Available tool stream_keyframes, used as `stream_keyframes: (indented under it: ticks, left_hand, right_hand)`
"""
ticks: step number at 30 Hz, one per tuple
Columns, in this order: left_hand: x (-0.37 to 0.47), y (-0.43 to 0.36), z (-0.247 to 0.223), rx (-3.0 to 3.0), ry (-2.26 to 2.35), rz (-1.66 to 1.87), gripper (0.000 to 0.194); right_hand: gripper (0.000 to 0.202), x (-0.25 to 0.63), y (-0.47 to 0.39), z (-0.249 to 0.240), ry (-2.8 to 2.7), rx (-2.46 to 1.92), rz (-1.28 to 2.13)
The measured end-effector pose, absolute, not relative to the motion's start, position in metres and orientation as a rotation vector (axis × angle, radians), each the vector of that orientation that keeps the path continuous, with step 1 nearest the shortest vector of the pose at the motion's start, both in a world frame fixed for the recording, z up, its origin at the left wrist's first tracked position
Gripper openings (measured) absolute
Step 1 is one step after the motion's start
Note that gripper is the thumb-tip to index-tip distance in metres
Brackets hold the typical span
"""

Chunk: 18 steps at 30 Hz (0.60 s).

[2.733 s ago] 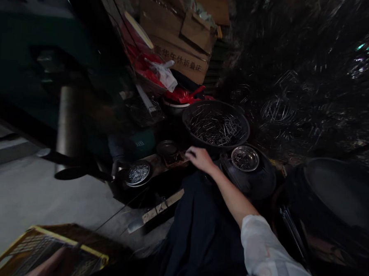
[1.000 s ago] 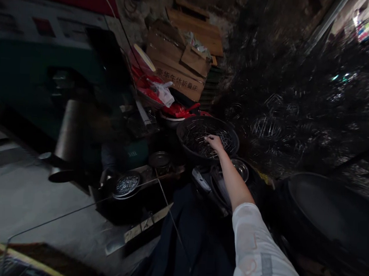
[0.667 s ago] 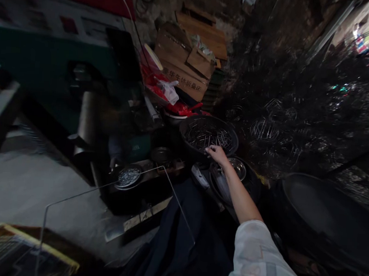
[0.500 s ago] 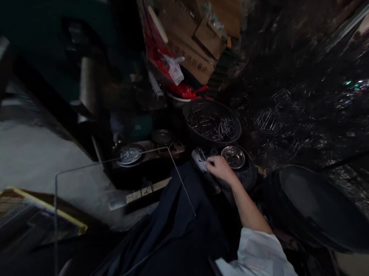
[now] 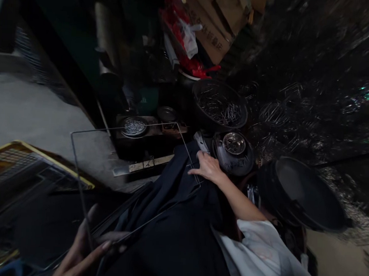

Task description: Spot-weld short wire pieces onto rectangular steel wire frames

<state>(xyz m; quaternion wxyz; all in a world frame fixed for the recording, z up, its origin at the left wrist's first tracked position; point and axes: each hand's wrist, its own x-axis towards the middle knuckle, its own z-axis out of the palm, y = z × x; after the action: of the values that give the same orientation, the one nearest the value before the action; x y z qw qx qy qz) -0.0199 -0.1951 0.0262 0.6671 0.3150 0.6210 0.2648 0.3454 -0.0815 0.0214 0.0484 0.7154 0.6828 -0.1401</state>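
Note:
A bent metal wire frame [image 5: 125, 128], roughly rectangular, stretches above my dark-clothed lap. My left hand [image 5: 84, 252], low at the left, has its fingers and thumb around the near-left side of the frame and grips it. Over the lap, my right hand [image 5: 209, 167] is beside the frame's right corner, thumb and fingers apart. Whether it touches the wire, or has some small piece under the fingers, is hard to make out in the dim light. Just beyond it lies a pale plastic-looking packet [image 5: 200, 142]. To its right, a shiny metal bowl [image 5: 234, 143] holds small parts.
A black tub [image 5: 195, 112] of metal pins stands ahead, near a dish of small metal pieces [image 5: 134, 127] on the machine's bench. Stacked black basins [image 5: 308, 194] are at right, beside heaped wire pieces [image 5: 275, 114]. A yellow crate [image 5: 47, 157] lies left; a cardboard box [image 5: 214, 36] stands behind.
My right hand has come back from the packet toward the frame's corner, and its fingers have spread. My left hand has come into clear view on the frame. The camera view has shifted.

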Motion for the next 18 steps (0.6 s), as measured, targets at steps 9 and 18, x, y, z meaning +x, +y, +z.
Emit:
stream_keyframes:
  ticks: [9,18]
  left_hand:
    - [-0.016,-0.205,0.021,0.619,1.321,0.644,0.114]
    - [-0.018,-0.206,0.017,0.603,1.297,0.631,0.12]
  right_hand:
    - [0.036,0.343,-0.096,0.013,2.087,2.093,-0.37]
    - [0.05,0.348,-0.116,-0.011,2.111,2.351,-0.442]
